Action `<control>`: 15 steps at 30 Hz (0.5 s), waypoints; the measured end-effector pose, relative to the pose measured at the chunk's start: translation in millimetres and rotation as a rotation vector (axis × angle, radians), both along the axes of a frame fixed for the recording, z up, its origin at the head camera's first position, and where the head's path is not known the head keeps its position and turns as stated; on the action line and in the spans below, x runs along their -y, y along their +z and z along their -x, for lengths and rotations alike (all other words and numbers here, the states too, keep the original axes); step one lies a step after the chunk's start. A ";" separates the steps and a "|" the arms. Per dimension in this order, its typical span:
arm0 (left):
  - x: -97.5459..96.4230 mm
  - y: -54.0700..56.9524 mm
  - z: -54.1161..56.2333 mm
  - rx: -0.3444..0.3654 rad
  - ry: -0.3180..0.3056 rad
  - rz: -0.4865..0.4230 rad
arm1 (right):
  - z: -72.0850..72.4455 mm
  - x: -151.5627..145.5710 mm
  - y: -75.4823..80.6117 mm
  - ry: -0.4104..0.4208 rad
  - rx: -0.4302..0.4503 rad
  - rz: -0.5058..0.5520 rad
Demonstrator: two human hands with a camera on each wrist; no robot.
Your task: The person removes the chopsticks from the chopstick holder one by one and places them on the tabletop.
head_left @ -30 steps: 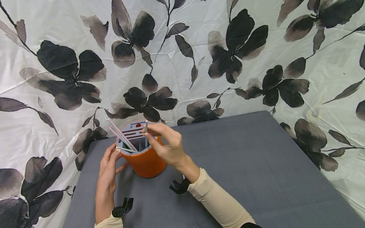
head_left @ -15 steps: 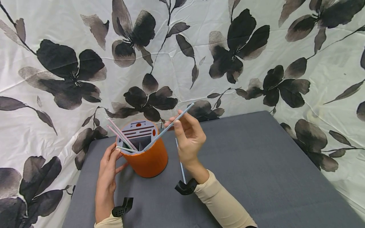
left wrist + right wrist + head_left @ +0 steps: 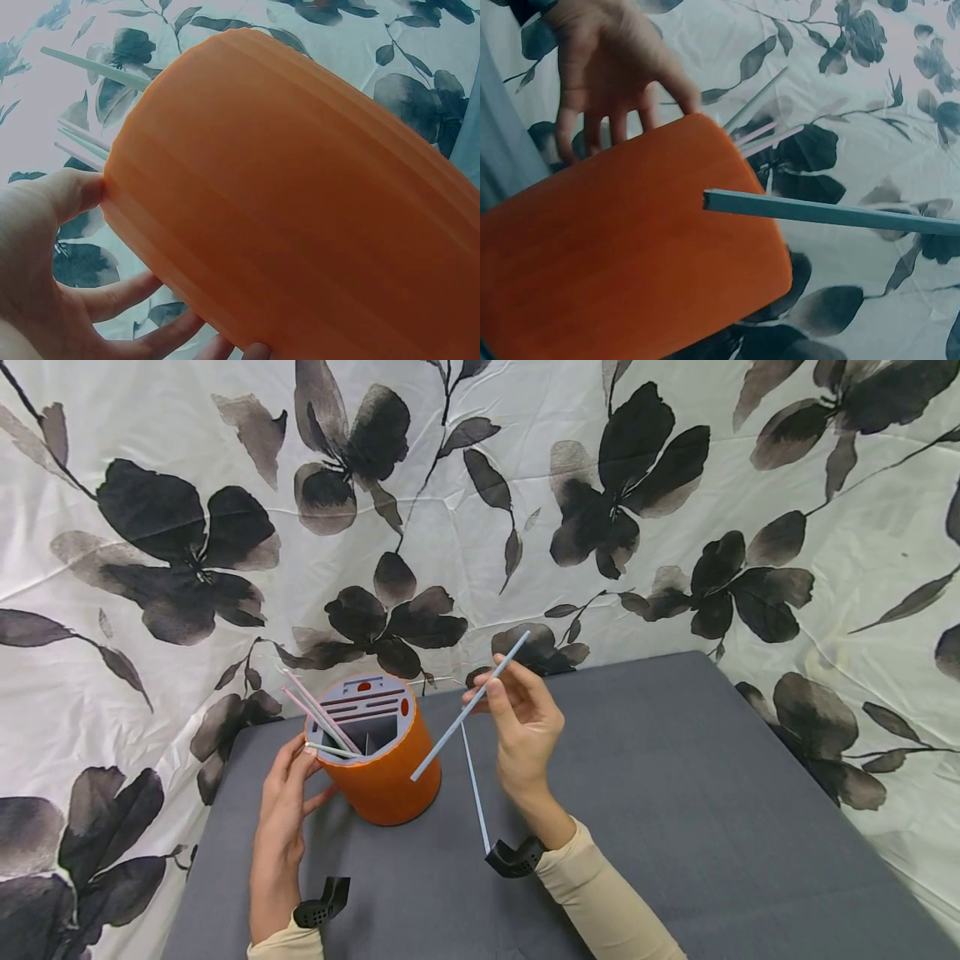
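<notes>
An orange cylindrical desk organizer (image 3: pixel 382 789) with a pale lilac slotted top stands at the left of the table. My left hand (image 3: pixel 283 806) holds its left side, thumb at the rim and fingers along the wall, as the left wrist view also shows. Several pink and pale green sticks (image 3: pixel 318 714) lean out of its open compartment. Right of the organizer, my right hand (image 3: pixel 528 727) pinches a slim light blue stick (image 3: pixel 471 706) between thumb and fingers. That stick slants, its lower end in front of the organizer's orange wall (image 3: pixel 630 247) in the right wrist view.
A second light blue stick (image 3: pixel 474 785) lies on the grey table (image 3: pixel 675 793), just left of my right wrist. A white curtain with dark flowers (image 3: pixel 480 527) hangs behind the table's back edge.
My right hand has drawn the light blue stick up out of the organizer and moved right with it. The second stick has come into fuller view. My left hand stays put.
</notes>
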State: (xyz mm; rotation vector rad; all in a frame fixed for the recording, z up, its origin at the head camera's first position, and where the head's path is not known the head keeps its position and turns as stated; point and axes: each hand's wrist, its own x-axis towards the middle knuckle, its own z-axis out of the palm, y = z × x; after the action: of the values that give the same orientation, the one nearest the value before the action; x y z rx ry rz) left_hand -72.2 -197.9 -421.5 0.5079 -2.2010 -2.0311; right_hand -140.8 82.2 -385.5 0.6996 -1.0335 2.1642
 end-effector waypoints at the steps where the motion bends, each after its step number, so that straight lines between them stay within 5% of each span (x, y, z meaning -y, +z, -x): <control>1: 0.1 0.0 0.2 -0.003 -0.003 -0.002 | 0.6 -1.4 -3.2 0.008 0.012 -0.006; 15: 1.3 0.4 1.0 0.004 -0.015 -0.005 | 8.3 -24.6 -50.2 0.093 0.203 -0.099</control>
State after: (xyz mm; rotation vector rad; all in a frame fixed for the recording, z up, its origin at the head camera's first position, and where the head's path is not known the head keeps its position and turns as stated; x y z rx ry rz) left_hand -73.2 -199.2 -421.1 0.4983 -2.2085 -2.0454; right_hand -149.1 106.8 -435.7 0.5915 -1.2420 2.3138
